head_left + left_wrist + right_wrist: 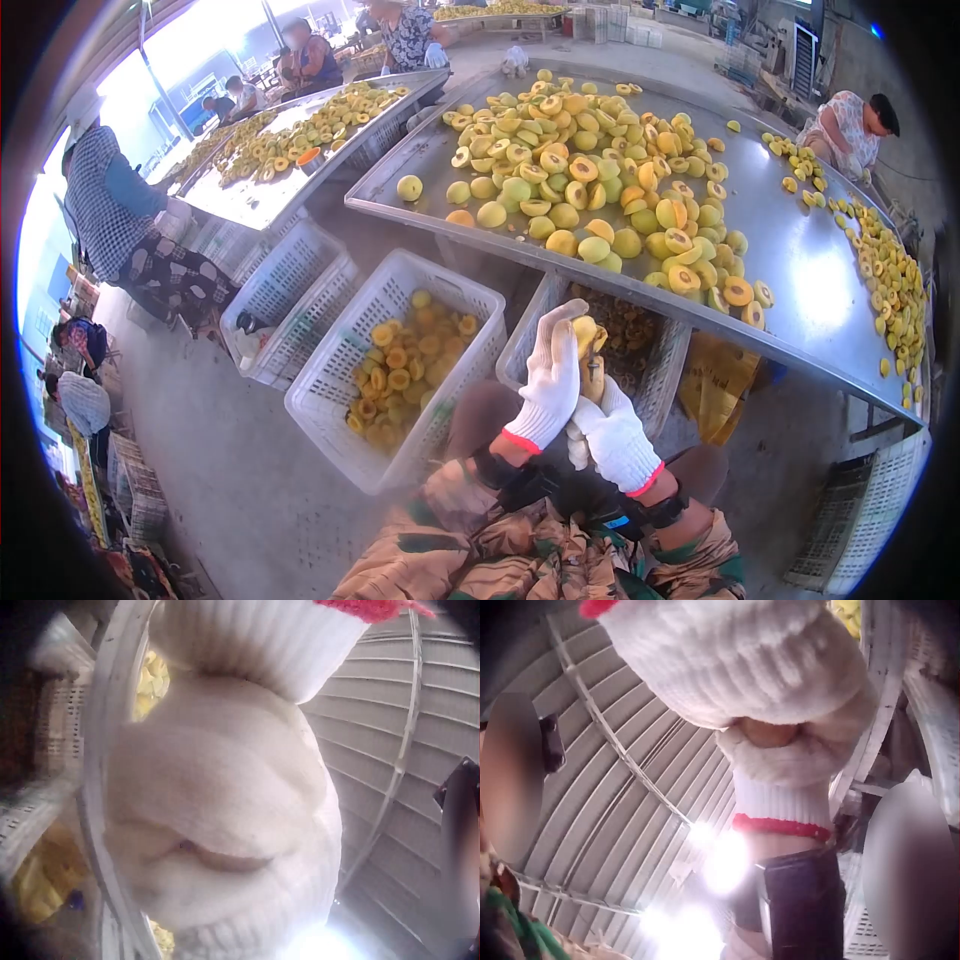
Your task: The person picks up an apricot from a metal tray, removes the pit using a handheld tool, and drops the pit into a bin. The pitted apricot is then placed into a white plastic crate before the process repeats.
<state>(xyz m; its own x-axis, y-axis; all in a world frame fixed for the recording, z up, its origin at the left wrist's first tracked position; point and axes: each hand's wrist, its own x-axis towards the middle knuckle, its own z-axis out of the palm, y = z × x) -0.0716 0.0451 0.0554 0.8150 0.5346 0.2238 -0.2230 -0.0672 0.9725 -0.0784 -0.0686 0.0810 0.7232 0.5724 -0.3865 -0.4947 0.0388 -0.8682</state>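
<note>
Both hands wear white knitted gloves with red cuffs and meet above the person's lap. In the head view, the left hand (548, 385) has its fingers pointing up and holds a yellow stone fruit (592, 336) against them. The right hand (615, 438) sits just below, its fingers curled round a tan piece (591, 378) with a dark mark; I cannot tell whether that is a tool handle or fruit. In the right wrist view a brownish bit (769, 733) shows between gloved fingers. The left wrist view is mostly filled by the glove (217, 772), which hides the fruit.
A metal table (400, 190) bears a heap of halved stone fruit (590, 170). Below stands a white crate (330, 385) of fruit halves, beside another crate (515, 350) with dark scraps. More crates (285, 300) stand left. Other people (115, 215) work around nearby tables.
</note>
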